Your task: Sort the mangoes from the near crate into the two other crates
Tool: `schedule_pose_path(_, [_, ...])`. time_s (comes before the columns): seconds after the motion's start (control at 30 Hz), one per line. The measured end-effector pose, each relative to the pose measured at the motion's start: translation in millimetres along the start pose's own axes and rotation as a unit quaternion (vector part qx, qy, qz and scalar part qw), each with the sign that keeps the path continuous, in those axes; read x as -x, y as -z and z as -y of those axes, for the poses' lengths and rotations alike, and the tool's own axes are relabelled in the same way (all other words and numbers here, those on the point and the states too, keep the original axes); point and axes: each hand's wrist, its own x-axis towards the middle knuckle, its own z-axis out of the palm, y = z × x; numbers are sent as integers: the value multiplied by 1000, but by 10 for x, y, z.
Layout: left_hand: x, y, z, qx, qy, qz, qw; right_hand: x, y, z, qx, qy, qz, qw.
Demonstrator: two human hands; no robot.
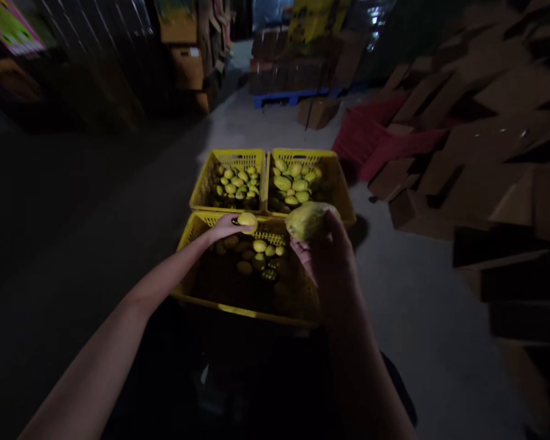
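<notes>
My left hand (227,226) is closed round a small yellow fruit (247,222), above the back edge of the near yellow crate (238,309). A larger green-yellow fruit (308,221) is gripped in my right hand (325,247), over that crate's back right corner. Several yellow and green fruits (260,245) lie inside the near crate, partly in shadow. Behind it, the back left crate (197,189) holds many small fruits (230,188), and the back right crate (346,195) holds larger green ones (300,185).
Cardboard boxes (481,146) are heaped along the right side, with a red crate (364,137) beside them. Farther back, a blue pallet (293,98) bears stacked goods, and a loose box (318,113) sits in front. More boxes (187,67) stand at the back left.
</notes>
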Motion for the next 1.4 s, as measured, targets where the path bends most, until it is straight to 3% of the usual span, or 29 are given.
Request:
schedule_pose_path(0.13, [562, 308, -495, 279, -13, 7, 960, -13, -190, -19, -46, -45, -49, 997])
schedule_pose_path(0.23, [956, 308, -568, 425, -34, -31, 904, 34, -317, -93, -73, -95, -34, 992])
schedule_pose_path(0.33, [1185, 206, -517, 546, -9, -37, 837, 111, -350, -251, -90, -142, -33, 985])
schedule_pose_path(0.4, [1228, 148, -483, 583, 10, -26, 812, 151, -351, -363, -86, -149, -38, 984])
schedule_pose_path(0.53, [1159, 112, -476, 611, 27, -14, 791, 191, -439, -500, -69, -117, -27, 990])
schedule_pose_path(0.8, [1059, 78, -498, 658, 43, -49, 750, 218, -686, -628, 25, -63, -15, 998])
schedule_pose_path(0.9, [1058, 84, -457, 644, 29, -76, 761, 207, -698, -604, 128, 14, -12, 992])
schedule_pose_path(1.03, [1082, 99, -415, 571, -15, -85, 816, 188, -713, -533, 228, 95, -20, 969])
schedule_pose_path(1.2, [1155, 46, -476, 413, -68, -76, 905, 176, -706, -537, 127, 61, -35, 989])
schedule_pose_path(1.4, [1195, -27, -527, 351, -91, -85, 928, 215, -697, -404, 160, 104, -47, 980])
